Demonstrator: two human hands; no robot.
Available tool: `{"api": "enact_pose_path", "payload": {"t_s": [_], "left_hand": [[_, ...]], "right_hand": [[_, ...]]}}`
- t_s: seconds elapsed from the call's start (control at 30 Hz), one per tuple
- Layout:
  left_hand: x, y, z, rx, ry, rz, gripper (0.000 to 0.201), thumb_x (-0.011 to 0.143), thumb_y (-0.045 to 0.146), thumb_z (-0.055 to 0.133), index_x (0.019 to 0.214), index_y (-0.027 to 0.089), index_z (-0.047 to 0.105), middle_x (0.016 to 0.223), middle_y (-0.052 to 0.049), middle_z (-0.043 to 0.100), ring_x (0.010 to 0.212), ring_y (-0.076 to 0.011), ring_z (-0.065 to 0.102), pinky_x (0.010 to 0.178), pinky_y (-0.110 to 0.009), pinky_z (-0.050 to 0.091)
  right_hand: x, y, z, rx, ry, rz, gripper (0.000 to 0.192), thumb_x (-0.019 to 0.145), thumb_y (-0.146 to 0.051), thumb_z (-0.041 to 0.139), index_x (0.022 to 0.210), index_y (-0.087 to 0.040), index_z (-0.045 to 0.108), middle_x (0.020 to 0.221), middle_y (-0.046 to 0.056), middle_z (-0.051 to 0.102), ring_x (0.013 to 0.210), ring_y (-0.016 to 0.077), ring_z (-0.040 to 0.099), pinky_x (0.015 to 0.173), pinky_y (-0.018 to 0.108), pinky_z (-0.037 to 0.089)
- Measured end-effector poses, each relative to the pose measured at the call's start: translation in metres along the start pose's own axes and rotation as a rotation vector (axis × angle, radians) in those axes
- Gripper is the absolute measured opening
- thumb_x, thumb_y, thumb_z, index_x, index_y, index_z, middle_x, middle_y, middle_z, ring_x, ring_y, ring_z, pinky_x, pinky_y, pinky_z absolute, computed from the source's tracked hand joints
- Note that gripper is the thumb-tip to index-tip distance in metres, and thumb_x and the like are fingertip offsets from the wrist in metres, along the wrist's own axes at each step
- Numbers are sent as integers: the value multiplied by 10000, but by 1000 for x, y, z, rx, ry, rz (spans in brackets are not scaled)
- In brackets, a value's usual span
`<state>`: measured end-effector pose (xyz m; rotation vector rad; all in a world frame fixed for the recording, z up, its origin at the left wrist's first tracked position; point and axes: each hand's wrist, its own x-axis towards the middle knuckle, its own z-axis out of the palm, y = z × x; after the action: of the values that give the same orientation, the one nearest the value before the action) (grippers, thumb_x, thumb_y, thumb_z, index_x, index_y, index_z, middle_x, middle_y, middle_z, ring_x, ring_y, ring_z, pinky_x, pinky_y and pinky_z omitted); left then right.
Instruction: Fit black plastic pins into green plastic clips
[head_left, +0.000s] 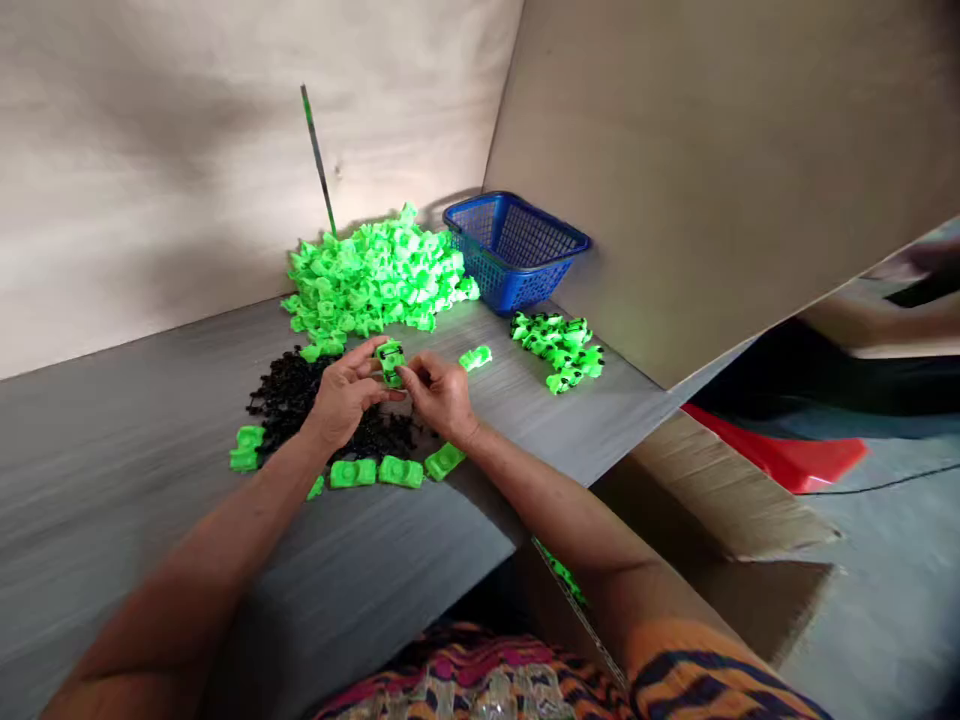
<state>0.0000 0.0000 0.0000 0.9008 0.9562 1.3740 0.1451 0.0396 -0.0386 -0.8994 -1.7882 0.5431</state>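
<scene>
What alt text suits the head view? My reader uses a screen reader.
Left hand and right hand together hold a small green plastic piece over a heap of black parts; behind lie a green pile and a blue mesh basket.

Two bare forearms are seen from above, uncovered from the elbows to the wrists. No rings, watch or bracelets can be made out on the left hand or the right hand. A short sleeve is worn on the right upper arm, patterned in orange, dark blue and yellow stripes. A garment with pink, orange and dark markings is seen at the lap.
</scene>
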Motion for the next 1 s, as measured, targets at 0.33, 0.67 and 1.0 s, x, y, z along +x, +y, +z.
{"api": "enact_pose_path", "payload": {"t_s": [0.33, 0.67, 1.0], "left_hand": [[4, -10, -3, 53, 1, 38, 715, 564, 209, 876, 1249, 153, 679, 902, -36, 767, 782, -185, 710, 697, -345, 653], [8, -12, -4, 157, 27, 120, 753, 579, 245, 877, 1297, 130, 681, 1017, -77, 792, 918, -258, 738, 785, -438, 667], [6, -9, -2, 148, 4, 61, 809, 532, 202, 892, 1306, 132, 667, 971, -63, 791, 974, -292, 746, 852, -458, 647]], "right_hand": [[0, 2, -3, 40, -38, 34, 274, 936, -326, 587, 708, -219, 477, 630, -44, 518, 581, 99, 448, 601, 234, 369], [1, 5, -10, 74, -66, -96, 146, 923, -246, 499, 784, -212, 529, 686, -16, 538, 627, 122, 492, 621, 251, 418], [0, 5, -8, 29, 3, -106, 140, 884, -237, 513, 747, -218, 531, 666, -22, 546, 605, 115, 488, 612, 251, 426]]}}
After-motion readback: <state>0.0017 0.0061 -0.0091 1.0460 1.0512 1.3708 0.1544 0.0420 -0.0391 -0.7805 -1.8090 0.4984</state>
